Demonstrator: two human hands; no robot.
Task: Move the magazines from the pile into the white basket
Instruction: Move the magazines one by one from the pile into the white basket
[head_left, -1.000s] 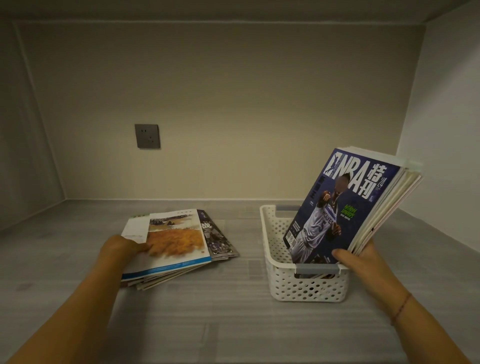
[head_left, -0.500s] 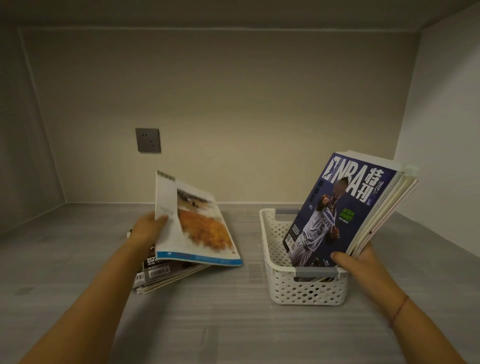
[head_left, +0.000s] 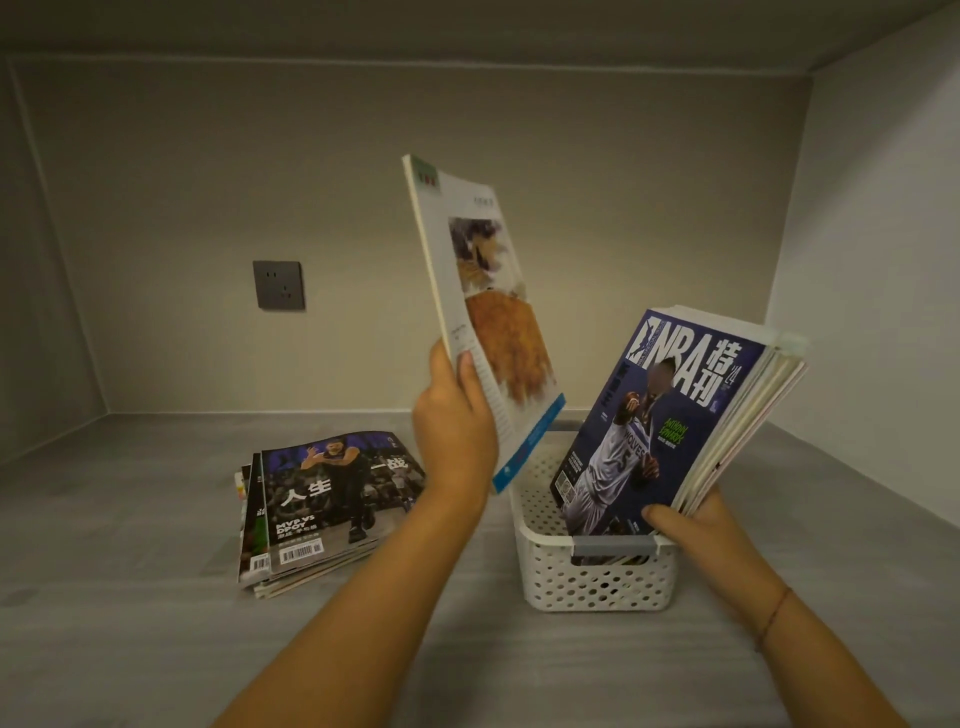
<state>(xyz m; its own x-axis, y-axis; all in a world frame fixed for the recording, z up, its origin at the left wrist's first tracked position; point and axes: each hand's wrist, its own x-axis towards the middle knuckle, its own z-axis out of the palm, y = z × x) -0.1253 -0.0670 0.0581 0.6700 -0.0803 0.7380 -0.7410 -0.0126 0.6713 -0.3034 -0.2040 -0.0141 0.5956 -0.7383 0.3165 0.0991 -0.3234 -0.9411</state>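
The left hand (head_left: 454, 431) grips a landscape-cover magazine (head_left: 493, 322) near its lower edge, upright above the left rim of the white basket (head_left: 597, 577), probably so it can slide in edgewise. The right hand (head_left: 696, 525) grips the NBA-fronted magazines (head_left: 660, 415) standing in the basket and leans them rightward, seemingly to open a gap. The pile (head_left: 322, 509) lies on the tabletop (head_left: 156, 649), left of the basket.

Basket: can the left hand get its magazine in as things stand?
Probably yes. The left hand holds its magazine upright by the left rim of the basket, and the right hand leans the stack rightward, leaving that gap free.
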